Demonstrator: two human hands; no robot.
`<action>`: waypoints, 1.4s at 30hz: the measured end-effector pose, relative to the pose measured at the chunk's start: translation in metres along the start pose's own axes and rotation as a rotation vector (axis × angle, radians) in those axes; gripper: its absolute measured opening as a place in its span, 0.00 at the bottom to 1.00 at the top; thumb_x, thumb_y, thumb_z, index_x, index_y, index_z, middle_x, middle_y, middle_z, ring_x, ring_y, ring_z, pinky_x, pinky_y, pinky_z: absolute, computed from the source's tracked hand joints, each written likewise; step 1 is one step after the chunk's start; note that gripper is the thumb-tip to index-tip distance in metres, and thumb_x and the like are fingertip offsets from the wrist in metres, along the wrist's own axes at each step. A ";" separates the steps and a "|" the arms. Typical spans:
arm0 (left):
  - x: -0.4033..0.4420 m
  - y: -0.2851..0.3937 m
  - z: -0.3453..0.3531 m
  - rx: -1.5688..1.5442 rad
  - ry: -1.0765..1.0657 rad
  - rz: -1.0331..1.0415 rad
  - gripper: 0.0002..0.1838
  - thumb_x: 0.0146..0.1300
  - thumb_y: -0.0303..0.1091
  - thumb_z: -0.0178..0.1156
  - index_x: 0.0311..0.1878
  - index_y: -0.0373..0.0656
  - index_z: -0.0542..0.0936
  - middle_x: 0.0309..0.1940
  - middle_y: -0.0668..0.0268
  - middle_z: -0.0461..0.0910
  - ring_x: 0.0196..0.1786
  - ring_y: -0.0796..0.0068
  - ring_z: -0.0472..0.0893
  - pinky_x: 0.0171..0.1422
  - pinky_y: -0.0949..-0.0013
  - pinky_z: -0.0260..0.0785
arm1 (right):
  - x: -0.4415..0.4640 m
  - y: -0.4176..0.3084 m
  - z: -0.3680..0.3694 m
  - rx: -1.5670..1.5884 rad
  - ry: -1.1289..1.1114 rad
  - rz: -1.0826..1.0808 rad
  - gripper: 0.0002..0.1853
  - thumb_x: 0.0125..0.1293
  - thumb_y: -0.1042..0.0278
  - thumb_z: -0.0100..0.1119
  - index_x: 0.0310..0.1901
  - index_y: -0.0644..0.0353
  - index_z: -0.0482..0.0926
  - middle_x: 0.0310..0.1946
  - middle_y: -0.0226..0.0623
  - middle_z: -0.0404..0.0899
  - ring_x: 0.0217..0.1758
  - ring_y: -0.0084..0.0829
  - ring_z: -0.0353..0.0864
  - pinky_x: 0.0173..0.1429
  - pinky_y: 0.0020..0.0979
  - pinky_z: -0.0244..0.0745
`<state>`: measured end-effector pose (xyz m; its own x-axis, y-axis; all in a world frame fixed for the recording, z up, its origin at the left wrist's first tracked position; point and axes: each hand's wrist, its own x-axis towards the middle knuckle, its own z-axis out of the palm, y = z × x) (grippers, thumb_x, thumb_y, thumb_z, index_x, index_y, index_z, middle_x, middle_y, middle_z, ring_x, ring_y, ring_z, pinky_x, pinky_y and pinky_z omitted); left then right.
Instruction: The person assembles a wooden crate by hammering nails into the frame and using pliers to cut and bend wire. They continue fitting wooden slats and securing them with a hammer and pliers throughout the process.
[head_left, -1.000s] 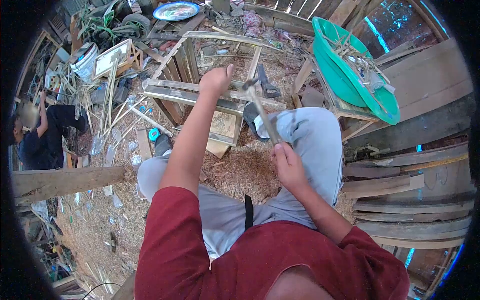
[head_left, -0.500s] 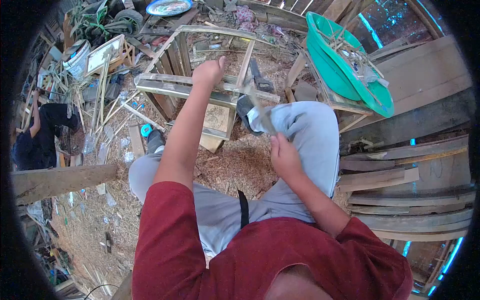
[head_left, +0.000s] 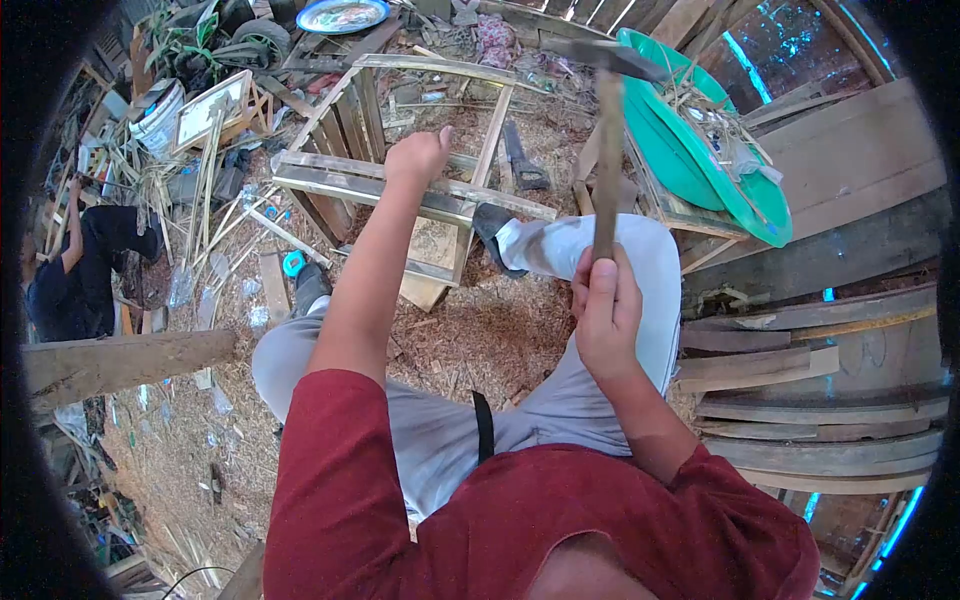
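My right hand (head_left: 607, 315) is closed around the wooden handle of a hammer (head_left: 608, 150), raised upright over my right knee with its dark head at the top. A wooden frame (head_left: 330, 180) built of slats stands on the ground before me. My left hand (head_left: 418, 157) is closed at the frame's near top rails; its fingertips are hidden, so anything small in them cannot be made out. My right shoe (head_left: 497, 238) rests against the frame's right side. A teal tape measure (head_left: 293, 263) lies beside my left shoe.
A dark saw-like tool (head_left: 523, 160) lies right of the frame. Green basins (head_left: 665, 150) with wood scraps lean on a wooden stand at right. Planks (head_left: 820, 420) are stacked beyond my right knee. Another person (head_left: 75, 270) sits far left behind a beam (head_left: 130, 362). Shavings cover the ground.
My right hand has swung the hammer up from low by my right knee to upright, its head now near the green basins. My left hand stays at the frame, shifted slightly.
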<state>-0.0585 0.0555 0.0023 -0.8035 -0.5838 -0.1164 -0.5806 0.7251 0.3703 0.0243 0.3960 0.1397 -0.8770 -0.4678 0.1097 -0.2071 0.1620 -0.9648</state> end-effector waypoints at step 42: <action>-0.398 -0.120 -0.146 -0.171 -0.181 -0.107 0.33 0.82 0.56 0.28 0.77 0.51 0.70 0.83 0.48 0.49 0.86 0.48 0.44 0.88 0.52 0.32 | -0.082 0.118 0.062 -0.287 -0.970 -0.001 0.23 0.72 0.51 0.56 0.50 0.67 0.81 0.46 0.58 0.84 0.53 0.59 0.83 0.60 0.50 0.75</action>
<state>0.3498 0.1472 0.1392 -0.7584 -0.5677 -0.3201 -0.6448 0.5819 0.4957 0.0989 0.3998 0.0019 -0.1716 -0.9518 -0.2541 -0.4162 0.3038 -0.8570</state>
